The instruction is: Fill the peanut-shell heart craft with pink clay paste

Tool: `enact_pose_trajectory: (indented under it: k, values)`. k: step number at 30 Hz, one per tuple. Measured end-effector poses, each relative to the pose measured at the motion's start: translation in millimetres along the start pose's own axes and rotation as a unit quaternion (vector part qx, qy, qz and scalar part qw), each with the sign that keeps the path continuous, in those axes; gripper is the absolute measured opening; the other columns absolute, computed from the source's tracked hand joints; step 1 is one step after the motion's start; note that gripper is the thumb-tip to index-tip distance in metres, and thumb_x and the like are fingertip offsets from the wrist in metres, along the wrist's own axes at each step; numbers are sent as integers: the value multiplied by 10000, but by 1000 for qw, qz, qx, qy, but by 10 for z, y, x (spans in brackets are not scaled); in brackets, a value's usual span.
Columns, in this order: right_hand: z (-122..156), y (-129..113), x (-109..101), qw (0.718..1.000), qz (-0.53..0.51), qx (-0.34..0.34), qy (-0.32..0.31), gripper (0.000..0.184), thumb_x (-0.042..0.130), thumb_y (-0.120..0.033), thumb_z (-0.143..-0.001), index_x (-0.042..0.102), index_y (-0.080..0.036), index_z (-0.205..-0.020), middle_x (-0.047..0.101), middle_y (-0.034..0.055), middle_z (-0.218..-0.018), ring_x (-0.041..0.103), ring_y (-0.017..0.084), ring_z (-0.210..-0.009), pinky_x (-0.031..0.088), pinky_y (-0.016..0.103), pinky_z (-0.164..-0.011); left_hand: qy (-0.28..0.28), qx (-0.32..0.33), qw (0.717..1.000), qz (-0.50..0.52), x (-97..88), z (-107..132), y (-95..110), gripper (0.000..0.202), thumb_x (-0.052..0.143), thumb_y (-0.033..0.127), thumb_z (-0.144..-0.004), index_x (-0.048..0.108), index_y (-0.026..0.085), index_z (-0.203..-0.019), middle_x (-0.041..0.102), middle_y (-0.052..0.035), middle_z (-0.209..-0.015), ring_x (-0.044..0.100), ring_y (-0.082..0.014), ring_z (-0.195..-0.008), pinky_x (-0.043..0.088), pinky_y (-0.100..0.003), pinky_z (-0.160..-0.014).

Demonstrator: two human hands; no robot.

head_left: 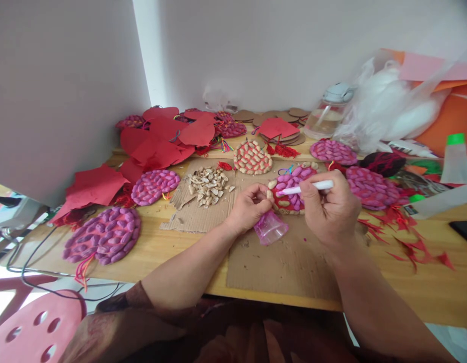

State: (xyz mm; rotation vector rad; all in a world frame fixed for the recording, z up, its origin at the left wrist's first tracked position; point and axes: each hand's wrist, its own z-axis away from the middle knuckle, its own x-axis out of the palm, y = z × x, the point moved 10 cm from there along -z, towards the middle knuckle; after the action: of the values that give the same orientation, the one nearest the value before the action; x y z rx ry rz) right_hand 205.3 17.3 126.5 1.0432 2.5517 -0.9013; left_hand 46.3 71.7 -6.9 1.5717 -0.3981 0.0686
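My left hand (250, 205) is closed in a pinch on a peanut shell (270, 194) at the edge of a round red disc part-covered with pink-painted shells (293, 187). My right hand (327, 206) grips a white pen-like brush (307, 188) whose tip points left at that shell. A small clear pink plastic bag (271, 228) lies just below my hands on a brown cardboard sheet (286, 262).
A pile of bare peanut shells (208, 184) lies on cardboard to the left. Several finished pink shell discs (103, 236) and an unpainted one (252, 157) lie around, with red paper pieces (161, 136), a jar (327, 113), a glue bottle (455, 156) and a red stool (37, 327).
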Motion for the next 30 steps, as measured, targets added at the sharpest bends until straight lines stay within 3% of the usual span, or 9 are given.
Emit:
enact_pose_trajectory:
  k: [6,12,20,26,30]
  values:
    - [-2,-16,-45,999,37,-11,24,238,653,-421,-1017,624,-223,-886,648,5,-724,532,143,-579,396,317,-579,-2,5,1000,-1,4,0,6,347,870,356,-770,591,200,-907,670,43,-695,666,-113,-600,522,-233,-626]
    - [9,-19,23,1000,-3,2,-6,225,641,-415,-1019,625,-222,-905,636,-27,-691,486,109,-505,379,281,-520,-2,-1,1000,2,12,-8,-11,335,859,337,-765,589,199,-905,658,47,-701,657,-106,-598,522,-233,-637]
    - [-14,-7,-51,999,36,-16,23,215,662,-389,-1013,619,-223,-884,660,4,-743,528,136,-577,405,311,-593,4,10,1000,-4,-6,-11,3,319,857,317,-756,596,199,-897,657,50,-685,636,-101,-581,489,-219,-605]
    - [9,-121,17,1000,-6,-28,3,147,684,-306,-995,614,-219,-900,647,-40,-707,477,87,-496,354,263,-502,-3,3,1000,19,15,-6,-8,342,867,335,-760,589,200,-907,672,46,-689,656,-108,-589,515,-231,-625]
    - [11,-165,16,999,-8,-50,4,106,681,-287,-994,625,-220,-934,691,-27,-761,556,98,-553,407,253,-537,2,-5,1000,16,-1,-3,-22,357,876,346,-765,595,196,-925,674,40,-686,660,-115,-592,520,-233,-616]
